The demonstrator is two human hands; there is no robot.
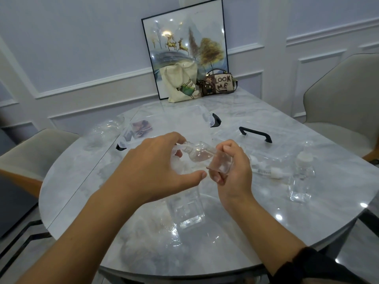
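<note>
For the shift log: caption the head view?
Left hand at the neck, right hand at the base: small clear plastic bottle held tilted over grey marble table.

Bare worktop (235, 232) lies open at the lower right of the frame and again along the lower left edge; a grip could pass low there. At lower centre a tall clear jar (185, 210) stands right under the left grip (155, 167) and right grip (233, 171), which hold a bottle (202, 153) at mid-frame. At the right a capped bottle (301, 177) stands with a rod (268, 172) lying just beside it, barring a flat sweep. Behind the grips a lid (255, 134) with a raised black handle, a clear box (137, 128) and a bowl (106, 128) crowd the middle band. Bags (180, 83) close the far edge.
</note>
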